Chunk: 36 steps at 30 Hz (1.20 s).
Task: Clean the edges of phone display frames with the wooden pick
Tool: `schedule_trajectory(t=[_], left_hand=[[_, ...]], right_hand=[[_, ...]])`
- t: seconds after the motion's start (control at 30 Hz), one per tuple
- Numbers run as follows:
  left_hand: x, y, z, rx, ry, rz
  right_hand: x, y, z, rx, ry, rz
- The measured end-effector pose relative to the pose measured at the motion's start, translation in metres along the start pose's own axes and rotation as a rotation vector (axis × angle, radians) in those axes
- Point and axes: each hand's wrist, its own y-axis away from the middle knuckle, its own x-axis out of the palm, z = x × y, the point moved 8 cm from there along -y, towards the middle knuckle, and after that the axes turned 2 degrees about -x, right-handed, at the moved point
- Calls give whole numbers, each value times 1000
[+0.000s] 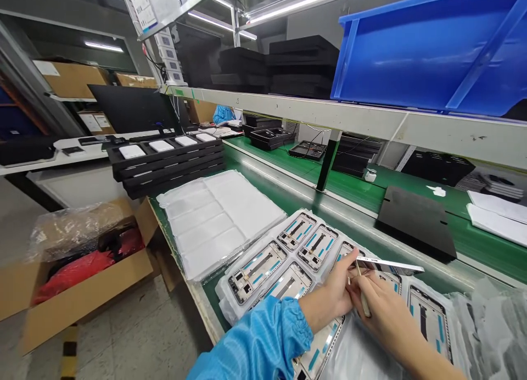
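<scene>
My left hand (340,286), in a blue sleeve, is closed on the near end of a phone frame (395,267), which is tilted nearly edge-on with its pale rim showing. Against it my right hand (381,306) closes around a thin beige stick-like tool (365,305); the tip points up at the edge of the frame. Fingers hide part of where the two meet. Below both hands lies a white plastic tray (224,286) with several phone frames (257,271) in its pockets, each with a dark flex cable and blue strips.
Stacked white trays (214,215) lie to the left, with black foam trays (168,166) beyond. A black foam block (415,223) sits behind the hands on the green bench. Overhead, a shelf (370,119) carries a blue bin (428,50). An open carton (94,275) stands at lower left.
</scene>
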Motion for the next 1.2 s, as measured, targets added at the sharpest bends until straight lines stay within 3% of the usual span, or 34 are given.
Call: schedule_trajectory(t=[0.27,0.53,0.63,0.77,0.97,1.2], left_hand=[[4,5,-1,62,-53,-28],[5,8,-5,65,-101,-21],[1,7,-7,72,-155,-17],[-9,6,-15,172,-178,-98],[-8,13,-17,276,-206,-139],[-10,13,-15,285,-229,-175]], right_hand=[[5,6,-11,172,-93,26],[3,8,-13,183,-125,41],[-6,5,-18,224,-208,46],[-28,1,-26,269,-257,-21],[-40,0,-37,272,-193,-70],[-39,-1,-37,198,-144,-64]])
